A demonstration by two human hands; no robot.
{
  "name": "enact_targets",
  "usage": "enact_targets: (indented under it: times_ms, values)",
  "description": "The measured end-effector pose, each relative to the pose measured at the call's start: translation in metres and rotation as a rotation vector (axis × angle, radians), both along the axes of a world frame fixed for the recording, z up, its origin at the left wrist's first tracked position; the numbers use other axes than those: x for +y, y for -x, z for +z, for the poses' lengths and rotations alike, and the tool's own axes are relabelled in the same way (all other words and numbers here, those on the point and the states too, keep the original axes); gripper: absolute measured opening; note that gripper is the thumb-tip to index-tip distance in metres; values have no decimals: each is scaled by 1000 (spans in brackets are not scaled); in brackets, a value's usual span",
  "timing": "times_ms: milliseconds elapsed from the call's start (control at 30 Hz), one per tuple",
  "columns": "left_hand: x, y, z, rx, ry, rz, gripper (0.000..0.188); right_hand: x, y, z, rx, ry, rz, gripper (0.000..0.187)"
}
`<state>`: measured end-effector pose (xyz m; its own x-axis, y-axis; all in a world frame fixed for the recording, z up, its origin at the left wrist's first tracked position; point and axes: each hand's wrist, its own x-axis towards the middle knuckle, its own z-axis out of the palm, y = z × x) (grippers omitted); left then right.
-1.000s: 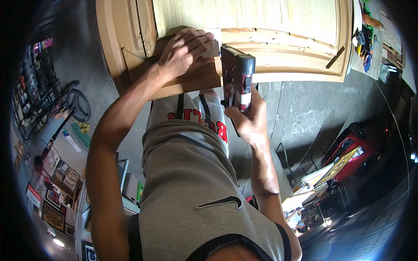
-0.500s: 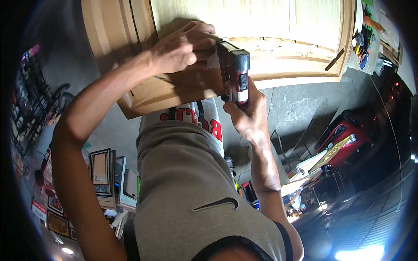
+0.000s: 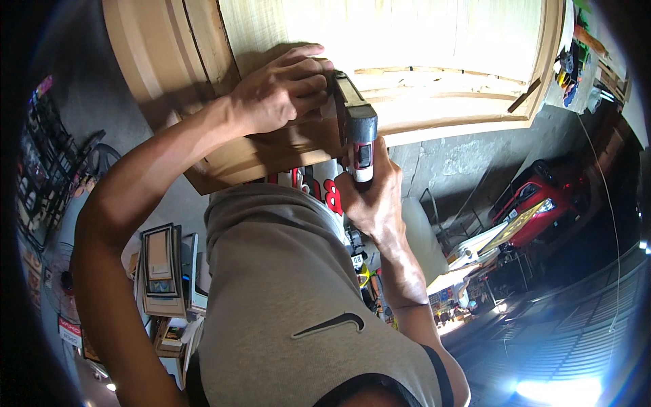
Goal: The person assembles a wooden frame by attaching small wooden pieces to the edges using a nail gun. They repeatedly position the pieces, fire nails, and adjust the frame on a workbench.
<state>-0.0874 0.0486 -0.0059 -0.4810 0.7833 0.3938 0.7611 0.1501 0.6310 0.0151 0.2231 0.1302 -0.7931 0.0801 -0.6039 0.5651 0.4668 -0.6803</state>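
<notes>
A large wooden frame with a pale backing panel lies in front of me. My right hand is closed around the grip of a staple gun, black, dark red and white. Its long nose points away from me over the frame's near side. My left hand sits just left of that nose, over the inner edge of the frame. One finger stretches forward and the others are bent. Their tips are partly hidden, so what they hold, if anything, does not show.
A dark short strip lies across the frame's right corner. Stacked picture frames stand at the lower left, near a fan. Tools lie at the far right. A red car stands beyond the concrete floor.
The staple gun and my right hand have come slightly nearer to me and to the left. My left forefinger has straightened forward. The whole view has shifted a little.
</notes>
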Motion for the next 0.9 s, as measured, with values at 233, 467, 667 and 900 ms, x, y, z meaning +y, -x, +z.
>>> enact_targets:
  times_ms: [233,467,667,900]
  values:
    - [0,0,1,17,-8,2,19,-1,-2,-1,-37,-24,-47,45]
    - [1,-2,1,34,5,4,19,1,-1,1,-28,-102,-22,35]
    - [1,5,1,40,16,-33,29,14,-37,18,-56,6,-94,44]
    - [0,-1,5,217,155,-41,37,38,-126,19,-139,158,-216,65]
